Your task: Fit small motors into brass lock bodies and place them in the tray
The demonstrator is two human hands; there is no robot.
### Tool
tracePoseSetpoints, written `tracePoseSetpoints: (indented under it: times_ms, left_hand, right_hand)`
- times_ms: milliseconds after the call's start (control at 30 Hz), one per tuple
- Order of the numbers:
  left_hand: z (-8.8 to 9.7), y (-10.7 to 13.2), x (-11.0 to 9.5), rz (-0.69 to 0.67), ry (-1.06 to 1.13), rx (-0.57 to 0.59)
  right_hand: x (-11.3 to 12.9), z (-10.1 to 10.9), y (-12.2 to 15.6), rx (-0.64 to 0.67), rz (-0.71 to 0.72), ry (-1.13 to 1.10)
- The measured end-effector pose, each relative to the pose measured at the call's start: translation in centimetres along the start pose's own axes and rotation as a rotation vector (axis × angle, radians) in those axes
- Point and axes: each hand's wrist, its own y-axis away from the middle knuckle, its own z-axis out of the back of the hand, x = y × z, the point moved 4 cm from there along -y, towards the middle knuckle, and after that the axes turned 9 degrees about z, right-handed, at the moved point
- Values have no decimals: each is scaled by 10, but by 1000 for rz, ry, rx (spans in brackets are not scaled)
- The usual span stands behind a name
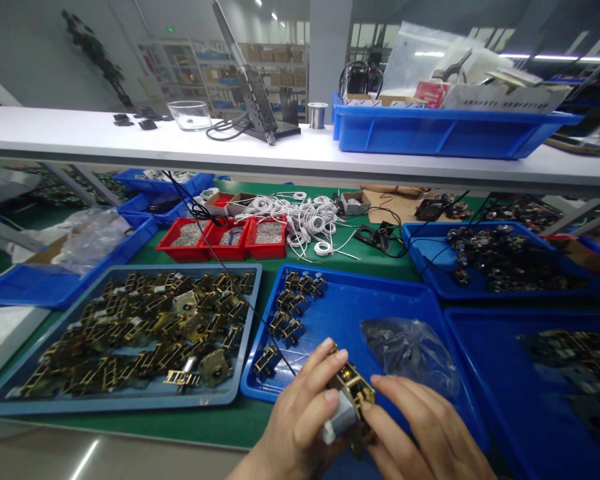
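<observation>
- My left hand [300,413]: curled around a small motor [343,419].
- My right hand [423,427]: half-curled, touching the motor; whether it grips, I cannot tell.
- Motor: between my hands.
- Blue tray [343,307]: just beyond them, plastic bag [410,353] inside.

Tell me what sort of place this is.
Probably a small-parts assembly workshop: a blue-gray tray full of metal mechanisms, coiled white cables, and what looks like a solder spool on the shelf.
</observation>
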Motion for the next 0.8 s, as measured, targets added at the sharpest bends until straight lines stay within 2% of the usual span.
tracePoseSetpoints:
  times_ms: [333,600,700,733,800]
  left_hand:
    - [0,0,1,-11,-28,33]
    - [-3,3,3,35,5,-9]
    - [-6,3,6,139,70,-52]
    - [-6,4,8,183,93,-69]
    - [-8,7,12,294,128,-85]
  right_hand:
    - [0,-1,0,-11,-4,11]
    - [2,-1,-7,-65,-60,-44]
    - [-19,-2,14,-127,-225,-208]
    - [-33,-9,31,-102,-343,-268]
    - [-67,-34,76,62,-650,-355]
